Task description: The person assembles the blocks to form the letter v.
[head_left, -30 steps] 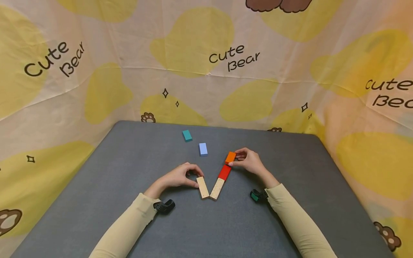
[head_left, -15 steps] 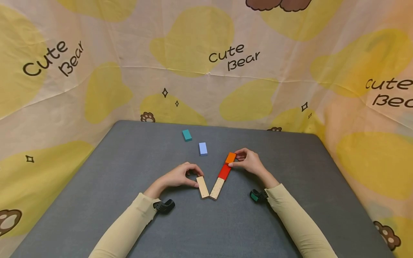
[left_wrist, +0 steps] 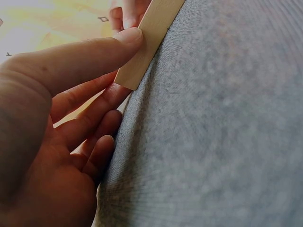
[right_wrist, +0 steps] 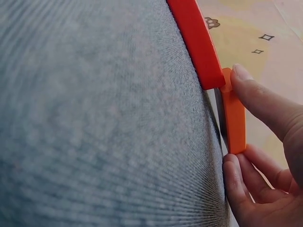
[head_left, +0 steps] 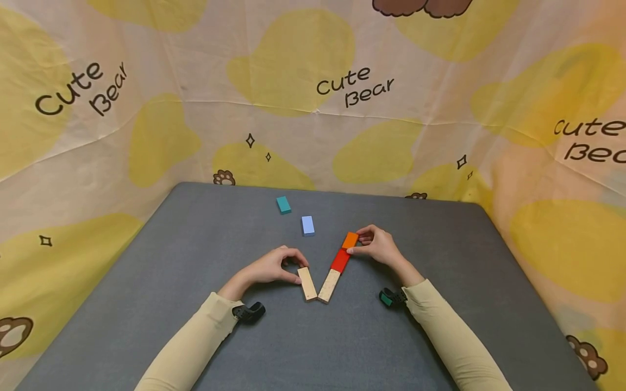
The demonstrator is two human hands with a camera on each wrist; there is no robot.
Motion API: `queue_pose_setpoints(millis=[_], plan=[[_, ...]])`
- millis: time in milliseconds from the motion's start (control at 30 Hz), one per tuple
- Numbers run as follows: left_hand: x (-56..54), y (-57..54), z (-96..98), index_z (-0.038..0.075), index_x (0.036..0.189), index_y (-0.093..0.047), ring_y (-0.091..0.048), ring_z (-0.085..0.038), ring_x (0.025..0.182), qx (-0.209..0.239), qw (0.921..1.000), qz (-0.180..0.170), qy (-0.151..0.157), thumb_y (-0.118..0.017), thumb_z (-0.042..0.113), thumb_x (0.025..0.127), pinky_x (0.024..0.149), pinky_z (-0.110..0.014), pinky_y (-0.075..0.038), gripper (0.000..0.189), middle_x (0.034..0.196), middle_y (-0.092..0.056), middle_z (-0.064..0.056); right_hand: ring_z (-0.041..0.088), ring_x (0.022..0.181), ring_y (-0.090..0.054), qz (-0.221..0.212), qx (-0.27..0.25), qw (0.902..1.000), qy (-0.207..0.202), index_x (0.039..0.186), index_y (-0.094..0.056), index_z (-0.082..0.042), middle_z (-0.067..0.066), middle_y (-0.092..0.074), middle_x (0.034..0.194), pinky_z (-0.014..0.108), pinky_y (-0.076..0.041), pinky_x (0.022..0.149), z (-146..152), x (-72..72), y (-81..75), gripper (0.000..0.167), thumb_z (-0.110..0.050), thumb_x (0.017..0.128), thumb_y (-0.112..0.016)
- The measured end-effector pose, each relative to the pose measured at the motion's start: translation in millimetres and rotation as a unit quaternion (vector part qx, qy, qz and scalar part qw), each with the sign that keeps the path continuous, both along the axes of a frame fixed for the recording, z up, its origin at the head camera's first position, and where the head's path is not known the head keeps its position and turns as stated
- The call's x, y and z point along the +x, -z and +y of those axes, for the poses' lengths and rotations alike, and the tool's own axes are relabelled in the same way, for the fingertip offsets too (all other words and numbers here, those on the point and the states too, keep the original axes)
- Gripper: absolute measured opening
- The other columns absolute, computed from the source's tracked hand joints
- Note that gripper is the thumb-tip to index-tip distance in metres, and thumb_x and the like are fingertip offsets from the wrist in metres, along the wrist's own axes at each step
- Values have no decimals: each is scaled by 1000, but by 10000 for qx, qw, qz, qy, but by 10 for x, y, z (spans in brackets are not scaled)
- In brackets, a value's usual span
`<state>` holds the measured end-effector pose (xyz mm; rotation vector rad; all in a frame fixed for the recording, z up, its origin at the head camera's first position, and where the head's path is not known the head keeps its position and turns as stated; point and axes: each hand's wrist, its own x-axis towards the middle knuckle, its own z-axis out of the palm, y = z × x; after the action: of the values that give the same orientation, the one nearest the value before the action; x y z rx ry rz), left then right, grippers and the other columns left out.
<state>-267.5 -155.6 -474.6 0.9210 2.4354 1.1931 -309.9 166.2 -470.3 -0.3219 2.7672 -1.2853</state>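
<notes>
In the head view, a plain wooden block and a speckled pale block form a V, near ends almost meeting. My left hand pinches the plain block at its far left part; in the left wrist view the thumb lies on its side and a finger is behind its end. Beyond the speckled block, in line with it, lies a red block. My right hand pinches an orange block by its two ends, right at the red block's far end. In the right wrist view a narrow gap shows under the orange block.
Farther back on the grey cloth-covered table lie a light blue block and a teal block. A printed curtain rises behind the table's far edge and along both sides. Each wrist wears a dark strap.
The orange block in my right hand has come slightly toward me, down against the red block's far end. My left hand and the plain wooden block have stayed put.
</notes>
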Motion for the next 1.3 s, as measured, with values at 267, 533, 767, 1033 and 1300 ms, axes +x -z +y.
queue_pose_setpoints(millis=[267, 533, 767, 1033, 1300], plan=[[4, 1, 0, 24, 107, -67, -47, -16, 94, 3, 10000, 7, 0, -81, 32, 75, 81, -31, -39, 36, 103, -65, 11, 25, 98, -62, 53, 87, 9999, 30, 114, -59, -5, 14, -65, 109, 40, -50, 87, -11, -22, 32, 64, -39, 66, -85], [4, -4, 1, 24, 107, -67, -46, -16, 94, 13, 10000, 14, 22, -80, 32, 75, 81, -32, -38, 36, 103, -65, 10, 25, 99, -62, 37, 133, 9999, 23, 114, -58, -5, 14, -64, 110, 40, -50, 88, -5, -4, 22, 64, -39, 67, -85], [7, -2, 4, 25, 107, -67, -46, -16, 95, 14, 10000, -36, -30, -81, 31, 75, 81, -32, -39, 35, 104, -65, 11, 24, 98, -62, 56, 144, 9999, 0, 113, -58, -6, 13, -64, 109, 40, -50, 88, -15, -15, 22, 63, -38, 66, -86], [4, 1, 3, 26, 107, -67, -47, -15, 94, -1, 10000, -3, -47, -81, 31, 74, 81, -30, -39, 36, 103, -65, 12, 24, 98, -62, 94, 141, 9999, 0, 112, -59, -6, 13, -64, 108, 40, -50, 88, -17, -18, 23, 62, -38, 66, -86], [11, -6, 0, 27, 106, -67, -47, -14, 94, -51, 9999, -23, -90, -81, 32, 74, 81, -30, -38, 36, 102, -64, 12, 24, 99, -62, 71, 153, 9999, 11, 112, -59, -6, 12, -64, 109, 40, -49, 89, -23, -17, 27, 61, -38, 66, -86]])
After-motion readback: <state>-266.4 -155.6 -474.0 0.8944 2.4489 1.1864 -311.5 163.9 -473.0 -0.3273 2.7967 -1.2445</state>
